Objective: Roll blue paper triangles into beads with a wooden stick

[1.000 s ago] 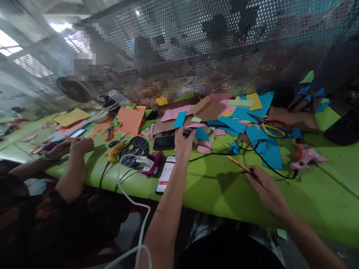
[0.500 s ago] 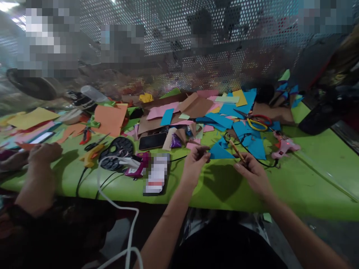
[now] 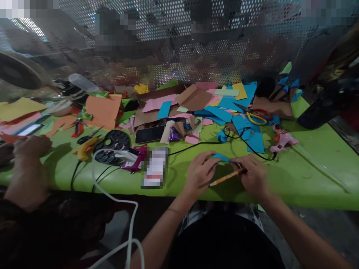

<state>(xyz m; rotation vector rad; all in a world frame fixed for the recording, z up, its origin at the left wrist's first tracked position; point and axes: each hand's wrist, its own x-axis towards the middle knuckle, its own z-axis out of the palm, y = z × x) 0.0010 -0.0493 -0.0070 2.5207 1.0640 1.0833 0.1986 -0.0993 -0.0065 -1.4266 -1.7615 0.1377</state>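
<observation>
My left hand (image 3: pixel 201 170) is closed on a small piece of blue paper (image 3: pixel 221 157), which looks bent between my hands. Opposite it, my right hand (image 3: pixel 254 172) pinches the other end of that paper. A yellowish pencil (image 3: pixel 227 176) is also tucked in my right hand, its tip slanting down to the left toward my left wrist. Beyond my hands lie a crumpled blue scrap (image 3: pixel 222 136) and a black cable (image 3: pixel 193 147). A lit phone (image 3: pixel 155 168) rests to the left of my left hand.
Coloured paper sheets (image 3: pixel 168 101) pile up along the back of the green table (image 3: pixel 303 175). Scissors (image 3: pixel 256 116) lie on them. To the right is a pink glue gun (image 3: pixel 284 141); to the left, a purple one (image 3: pixel 136 158) and a yellow one (image 3: pixel 85 148). A co-worker's hand (image 3: pixel 32 147) is at far left.
My hands have come closer together and nearer to me. The blue paper, earlier a flat triangle, now looks bent between them. The pencil has swung from pointing away to pointing left.
</observation>
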